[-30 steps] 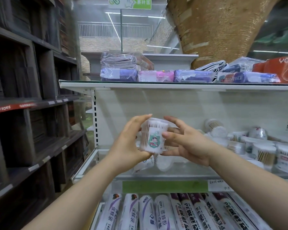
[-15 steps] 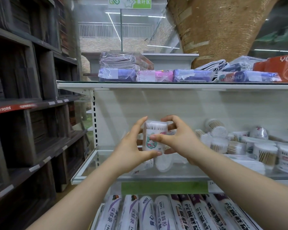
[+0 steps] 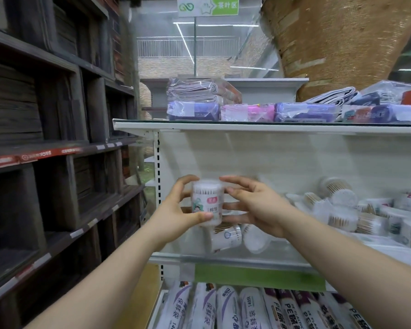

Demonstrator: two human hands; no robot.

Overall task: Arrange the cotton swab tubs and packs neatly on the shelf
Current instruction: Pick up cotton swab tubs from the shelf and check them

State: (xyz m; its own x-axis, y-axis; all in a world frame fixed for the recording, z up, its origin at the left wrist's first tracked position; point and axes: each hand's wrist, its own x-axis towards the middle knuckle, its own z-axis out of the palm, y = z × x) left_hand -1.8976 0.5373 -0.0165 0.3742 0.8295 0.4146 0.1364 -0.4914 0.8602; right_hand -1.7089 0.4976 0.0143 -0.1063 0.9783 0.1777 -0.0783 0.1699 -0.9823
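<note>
A clear round cotton swab tub [image 3: 207, 201] with a cartoon label stands upright in the air at the left end of the middle shelf [image 3: 223, 258]. My left hand [image 3: 176, 210] grips its left side, thumb across the bottom front. My right hand [image 3: 254, 205] touches its right side with fingers spread. Below it two tubs [image 3: 226, 238] lie tipped on the shelf. A jumbled pile of swab tubs [image 3: 342, 210] fills the shelf's right part, some on their sides.
The top shelf [image 3: 247, 125] carries wrapped cloths and flat packs. Rolls of plastic bags [image 3: 247, 309] lie on the shelf below. A dark wooden rack [image 3: 57, 162] stands along the left. A green price strip [image 3: 259, 276] runs on the shelf edge.
Both hands have carried the tub left and deeper into the shelf. The tub has turned, so its label faces me more fully. My right fingers have loosened and spread.
</note>
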